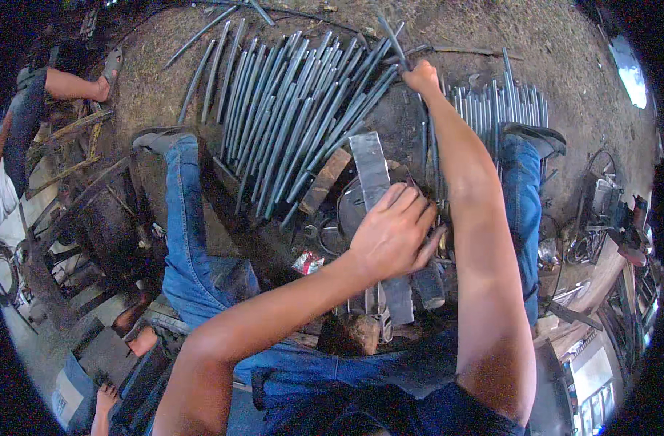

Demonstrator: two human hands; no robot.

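Left forearm [288, 305] crosses lower centre; right hand [421, 78] clamped on metal rod [393, 41], upper centre.
Left hand [391, 232] curls over flat bar [372, 163] mid-frame, grip hidden, can't tell; spread rods [292, 109] upper left-centre, probably for easy reach.

A: What colour are the rods [284, 120] in your larger bunch?
B: Blue-grey, with pale glints streaking their lengths. Your shorter rods [499, 105] look more silvery.
A: And your flat bar [372, 168]?
B: Mottled grey, with lighter and darker patches. The block [326, 180] beside it is dull brown.
A: What about your clothes?
B: Your jeans [188, 218] are mid-blue with paler, faded areas; your top [448, 410] is dark navy.
A: Anything brighter near you?
B: The small packet [308, 262], red and silvery white, against grey-brown ground [150, 80].
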